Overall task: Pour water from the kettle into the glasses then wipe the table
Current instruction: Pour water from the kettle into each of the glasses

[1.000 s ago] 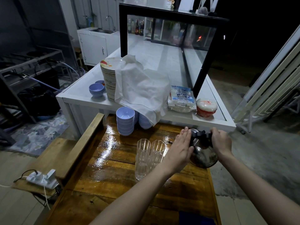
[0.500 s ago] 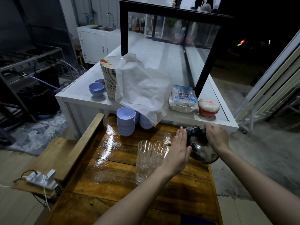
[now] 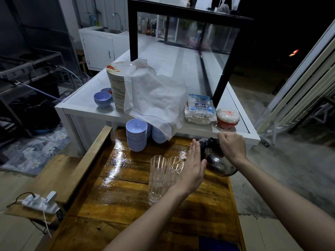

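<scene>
A shiny steel kettle (image 3: 220, 163) with a black handle is lifted above the right side of the wet wooden table (image 3: 126, 194) and tilted left, its spout over the right of two clear glasses (image 3: 174, 169). My right hand (image 3: 233, 146) grips the kettle's black handle from above. My left hand (image 3: 193, 168) is flat with straight fingers, pressed against the kettle's lid side. The left glass (image 3: 156, 178) stands tall beside the other, partly hidden by my left wrist. A blue cloth (image 3: 217, 244) lies at the table's near right edge.
Stacks of lilac bowls (image 3: 136, 135) stand at the table's far end. Behind is a white counter (image 3: 87, 107) with a plate stack (image 3: 117, 91) under a white cloth, a plastic packet and a red tub (image 3: 227, 118). A power strip (image 3: 40, 203) lies on a low bench at left.
The kettle has been lifted and tipped further left toward the glasses. My right hand has closed tighter on the handle; my left hand has stayed flat against the kettle.
</scene>
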`<state>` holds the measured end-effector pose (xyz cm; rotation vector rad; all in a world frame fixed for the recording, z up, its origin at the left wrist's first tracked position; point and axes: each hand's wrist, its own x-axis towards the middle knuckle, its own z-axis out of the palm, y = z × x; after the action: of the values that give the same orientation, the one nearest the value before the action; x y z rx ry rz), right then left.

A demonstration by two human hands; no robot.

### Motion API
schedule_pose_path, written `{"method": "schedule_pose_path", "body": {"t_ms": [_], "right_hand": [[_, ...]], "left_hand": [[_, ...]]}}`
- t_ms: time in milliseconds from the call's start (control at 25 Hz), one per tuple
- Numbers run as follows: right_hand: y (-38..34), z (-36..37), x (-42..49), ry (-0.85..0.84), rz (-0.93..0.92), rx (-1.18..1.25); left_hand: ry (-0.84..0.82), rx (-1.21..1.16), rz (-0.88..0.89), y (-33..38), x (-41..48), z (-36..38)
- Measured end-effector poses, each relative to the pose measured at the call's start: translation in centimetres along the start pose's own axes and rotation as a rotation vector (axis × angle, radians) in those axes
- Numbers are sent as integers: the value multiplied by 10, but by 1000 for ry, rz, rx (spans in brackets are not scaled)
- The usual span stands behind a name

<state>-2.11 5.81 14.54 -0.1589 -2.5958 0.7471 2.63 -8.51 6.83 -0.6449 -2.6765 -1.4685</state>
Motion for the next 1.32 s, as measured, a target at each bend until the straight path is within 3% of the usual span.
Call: {"method": "schedule_pose_path", "body": {"t_ms": [1320], "right_hand": [[-11, -17, 12, 27, -175, -36]], "left_hand": [[-5, 17, 16, 8, 1, -7]]}}
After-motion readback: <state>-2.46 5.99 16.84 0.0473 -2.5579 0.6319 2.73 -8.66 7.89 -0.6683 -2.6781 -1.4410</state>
